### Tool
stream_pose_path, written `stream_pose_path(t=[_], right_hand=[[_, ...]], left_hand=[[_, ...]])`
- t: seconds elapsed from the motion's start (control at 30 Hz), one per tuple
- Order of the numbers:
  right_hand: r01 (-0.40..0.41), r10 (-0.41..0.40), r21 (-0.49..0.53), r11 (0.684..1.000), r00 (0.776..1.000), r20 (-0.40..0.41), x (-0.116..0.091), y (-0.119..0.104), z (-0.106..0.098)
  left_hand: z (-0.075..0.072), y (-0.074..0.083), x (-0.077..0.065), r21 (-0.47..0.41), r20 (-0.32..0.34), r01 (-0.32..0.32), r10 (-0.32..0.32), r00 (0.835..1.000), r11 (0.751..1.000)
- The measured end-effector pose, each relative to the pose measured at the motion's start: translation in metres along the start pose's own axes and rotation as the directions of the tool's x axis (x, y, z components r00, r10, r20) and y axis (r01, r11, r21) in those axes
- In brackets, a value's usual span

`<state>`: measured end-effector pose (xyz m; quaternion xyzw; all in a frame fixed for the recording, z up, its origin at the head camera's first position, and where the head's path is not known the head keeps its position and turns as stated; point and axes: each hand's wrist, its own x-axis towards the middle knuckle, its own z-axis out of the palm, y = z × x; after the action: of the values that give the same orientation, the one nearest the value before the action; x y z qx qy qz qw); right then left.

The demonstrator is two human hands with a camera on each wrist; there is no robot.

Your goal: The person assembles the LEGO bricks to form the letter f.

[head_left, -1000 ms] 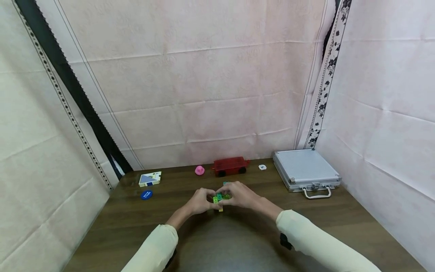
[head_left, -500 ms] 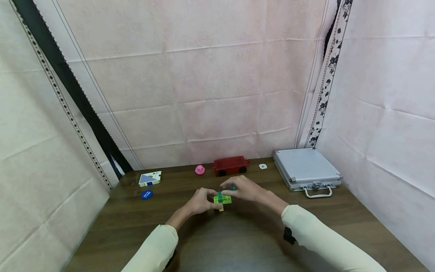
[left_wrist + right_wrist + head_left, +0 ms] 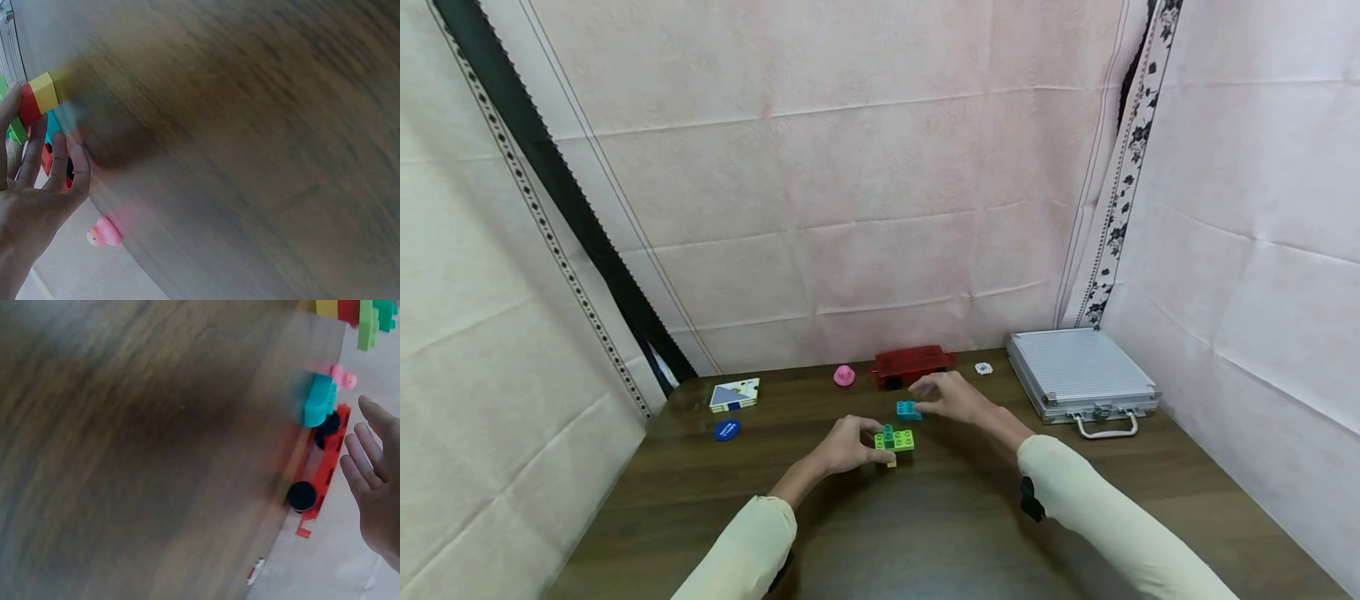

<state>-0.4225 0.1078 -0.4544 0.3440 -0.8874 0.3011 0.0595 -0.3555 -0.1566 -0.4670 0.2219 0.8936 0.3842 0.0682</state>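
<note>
My left hand (image 3: 842, 446) pinches a small stack of toy building blocks between thumb and fingers. On its top a dark green brick (image 3: 888, 433) sits across a lime green brick (image 3: 904, 440). Below these, a red brick (image 3: 29, 105) and a yellow brick (image 3: 45, 92) show in the left wrist view. Behind the stack, a turquoise block (image 3: 908, 410) with studs on top stands on the table. My right hand (image 3: 955, 398) is just right of that block, fingers loosely extended; the right wrist view shows a gap between the fingers and the block.
Along the back of the table (image 3: 685, 500) are a pink rubber duck (image 3: 844, 376), a red toy wagon (image 3: 912, 365) and a small white piece (image 3: 983, 367). A silver case (image 3: 1081, 375) lies at right. At left are a stack of cards (image 3: 734, 394) and a blue disc (image 3: 727, 430).
My right hand has left the stack and shifted back and to the right, beside the turquoise block, which now shows clearly. The left hand keeps its grip in nearly the same place.
</note>
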Motion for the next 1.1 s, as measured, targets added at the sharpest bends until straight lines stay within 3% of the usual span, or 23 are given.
stream_pose_path(t=[0.37,0.6,1.1], right_hand=[[-0.059,0.058,0.022,0.998,0.997,0.044,0.007,0.019,0.02],[-0.022,0.023,-0.008,1.0,0.999,0.038,0.011,0.02,0.032],[-0.009,0.009,0.001,1.0,0.999,0.043,-0.002,0.023,0.027]], left_hand=[[0.001,0.0,0.001,0.003,-0.001,0.002,-0.002,1.0,1.0],[0.0,0.0,0.001,0.01,0.0,0.006,-0.006,1.0,1.0],[0.001,-0.001,0.001,-0.002,0.001,0.005,-0.005,1.0,1.0]])
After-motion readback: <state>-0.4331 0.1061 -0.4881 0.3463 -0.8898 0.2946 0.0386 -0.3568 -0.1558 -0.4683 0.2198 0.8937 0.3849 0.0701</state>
